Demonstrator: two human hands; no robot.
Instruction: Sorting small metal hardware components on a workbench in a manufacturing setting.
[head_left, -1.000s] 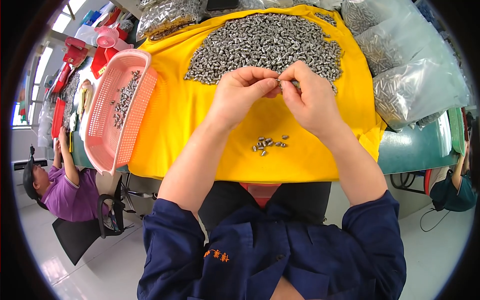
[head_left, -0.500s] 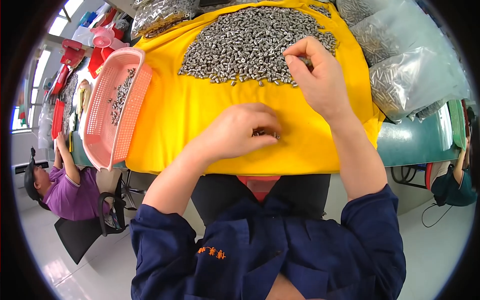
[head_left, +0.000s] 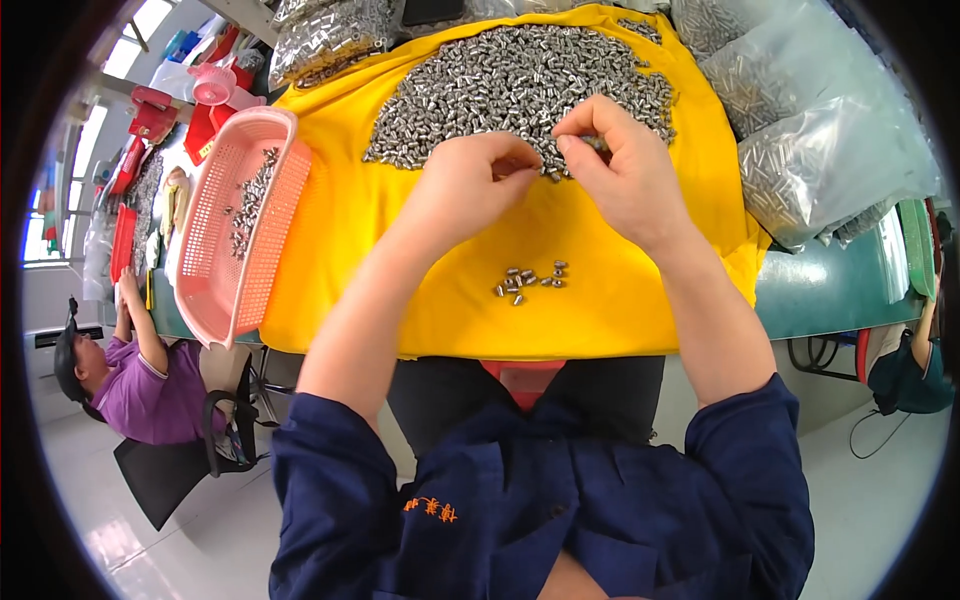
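A wide heap of small silvery metal cylinders [head_left: 480, 85] lies on a yellow cloth [head_left: 340, 225] in front of me. Both hands are at the heap's near edge, a short gap between their fingertips. My left hand [head_left: 468, 185] has its thumb and fingers curled together beside the cylinders; whatever is in them is too small or hidden. My right hand [head_left: 628, 175] is closed in a pinch of thumb and forefinger, the other fingers tucked in, and its contents cannot be made out. Nearer me, a small loose group of metal cylinders [head_left: 528, 282] lies on the cloth.
At the left stands a pink perforated basket [head_left: 205, 270] with metal cylinders in it. Clear plastic bags of metal parts [head_left: 790, 170] are on the right, and another bag [head_left: 325, 45] is far left. A person in purple [head_left: 150, 390] sits left; another person [head_left: 905, 375] is at far right.
My left hand has moved forward from over the small group to the heap's edge, uncovering those cylinders. My right hand has come slightly nearer and to the left, still pinched.
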